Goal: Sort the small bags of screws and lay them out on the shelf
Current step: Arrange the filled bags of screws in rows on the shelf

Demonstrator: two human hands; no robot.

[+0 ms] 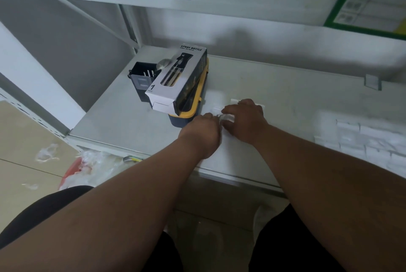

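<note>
White shelf (pixel 274 87): both hands' fingers pinch one small clear bag (pixel 222 116).

The shelf (pixel 123 118) looks like smooth painted metal, a bit shiny. The box (pixel 175 78) is glossy cardboard. The bags (pixel 369 140) at its right edge look like clear shiny plastic.

Small bags (pixel 371 140): blurred white heap, cut off at right edge, contents unreadable. Clear bag (pixel 224 116) between my left hand (pixel 203 132) and right hand (pixel 246 118): mostly covered; my fingertips hidden beneath.
</note>
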